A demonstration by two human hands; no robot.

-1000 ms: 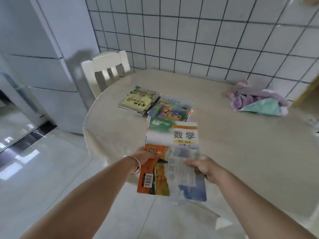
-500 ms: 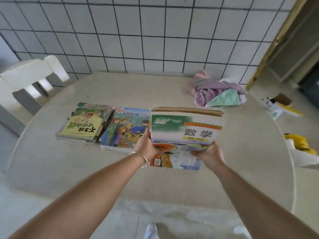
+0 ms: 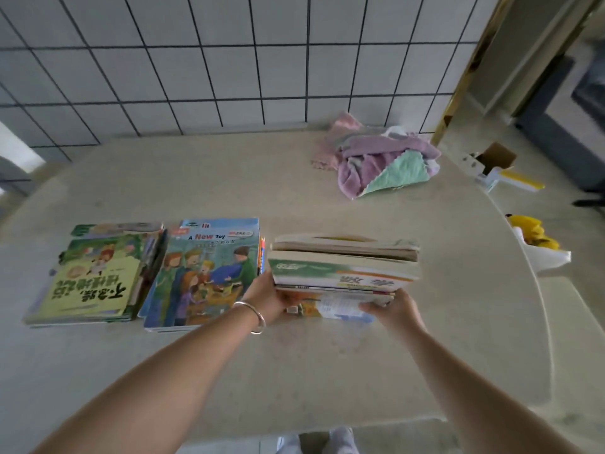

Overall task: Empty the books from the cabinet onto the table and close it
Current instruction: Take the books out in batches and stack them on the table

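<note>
Head view: thick, green-covered book stack (image 3: pixel 343 270)

A white-tiled wall (image 3: pixel 229 60) with dark grout backs the rounded beige tabletop (image 3: pixel 229 185); a doorway (image 3: pixel 540 77) opens right.

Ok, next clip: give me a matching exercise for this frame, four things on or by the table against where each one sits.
Things:
1. Green-cover book pile
2. "A New Toy" pile
3. Stack in both hands
4. Towels

Places:
A. Far right of the table, near the tiled wall
B. Leftmost in the row of books
C. Middle of the row
D. Right end of the row, gripped at its near edge by the left hand and right hand

Pairs: 1-B, 2-C, 3-D, 4-A
</note>
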